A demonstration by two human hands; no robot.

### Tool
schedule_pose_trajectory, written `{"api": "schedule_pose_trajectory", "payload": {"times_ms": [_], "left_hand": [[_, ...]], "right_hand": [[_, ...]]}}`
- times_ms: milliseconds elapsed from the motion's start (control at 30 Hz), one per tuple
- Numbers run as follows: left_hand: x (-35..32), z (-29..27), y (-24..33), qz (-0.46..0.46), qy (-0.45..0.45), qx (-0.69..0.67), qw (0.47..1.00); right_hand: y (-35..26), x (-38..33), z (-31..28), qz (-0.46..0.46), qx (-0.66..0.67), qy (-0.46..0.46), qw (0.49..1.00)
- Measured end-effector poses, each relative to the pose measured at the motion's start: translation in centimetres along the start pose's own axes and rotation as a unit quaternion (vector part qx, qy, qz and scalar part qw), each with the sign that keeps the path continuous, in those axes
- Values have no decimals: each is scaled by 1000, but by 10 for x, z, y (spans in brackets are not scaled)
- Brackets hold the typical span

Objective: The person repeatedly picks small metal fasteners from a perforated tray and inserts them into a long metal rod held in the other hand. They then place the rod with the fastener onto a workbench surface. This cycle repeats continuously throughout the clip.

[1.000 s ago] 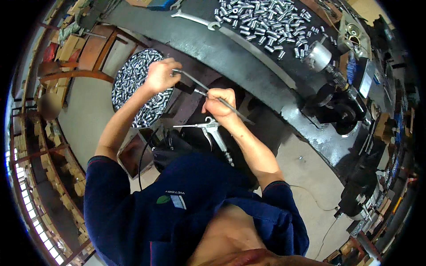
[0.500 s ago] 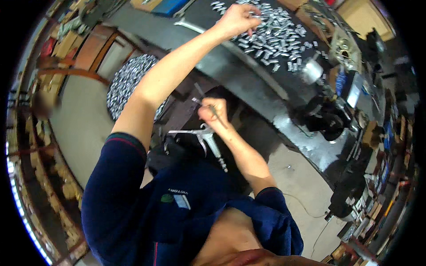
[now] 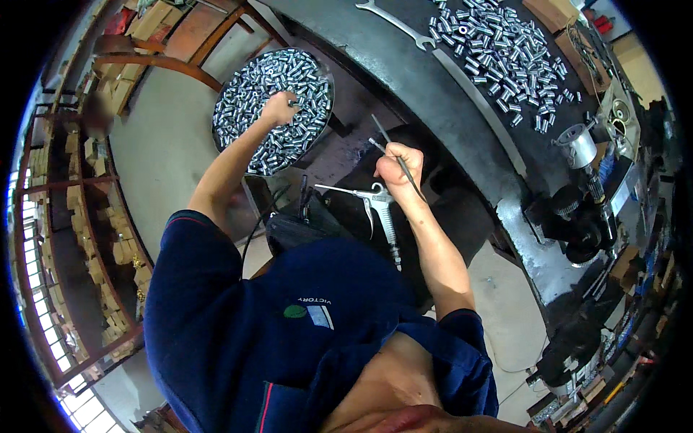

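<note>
Two hands: left (image 3: 278,110) curls at one sleeve (image 3: 293,103), its hold unclear; right (image 3: 399,164) grips two rods (image 3: 381,128).

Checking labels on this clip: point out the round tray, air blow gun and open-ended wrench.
Round tray (image 3: 331,88): head view, on its right-hand rim.
Air blow gun (image 3: 385,219): head view, on the silver handle.
Open-ended wrench (image 3: 396,22): head view, mid-shaft.

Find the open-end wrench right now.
In the head view, the open-end wrench lies at the top, right of centre, on the dark workbench, just left of the loose metal sleeves.
</note>
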State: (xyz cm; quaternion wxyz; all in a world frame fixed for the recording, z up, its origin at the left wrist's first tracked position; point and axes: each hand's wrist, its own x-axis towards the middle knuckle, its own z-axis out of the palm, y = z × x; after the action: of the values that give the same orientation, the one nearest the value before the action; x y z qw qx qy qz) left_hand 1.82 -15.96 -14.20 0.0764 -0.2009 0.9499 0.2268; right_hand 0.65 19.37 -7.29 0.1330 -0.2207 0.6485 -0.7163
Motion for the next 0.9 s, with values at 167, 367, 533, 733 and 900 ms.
{"api": "schedule_pose_trajectory", "payload": {"times_ms": [167, 367, 533, 733, 900], "left_hand": [[8, 16, 22, 17, 82, 132, 988], [5, 28, 29, 26, 129, 154, 979], [2, 23, 21, 53, 128, 104, 985], [-22, -7, 54, 127, 47, -112, 984], [-67, -35, 139, 228, -115, -214, 943]], "right_hand": [[4, 0, -3, 26, 11, 15, 999], [12, -2, 1, 37, 13, 12, 999], [15, -1, 0, 22, 14, 2, 1000], [9, -2, -1, 5, -16, 3, 1000], [-2, -3, -1, 12, 6, -6, 1000]]}}
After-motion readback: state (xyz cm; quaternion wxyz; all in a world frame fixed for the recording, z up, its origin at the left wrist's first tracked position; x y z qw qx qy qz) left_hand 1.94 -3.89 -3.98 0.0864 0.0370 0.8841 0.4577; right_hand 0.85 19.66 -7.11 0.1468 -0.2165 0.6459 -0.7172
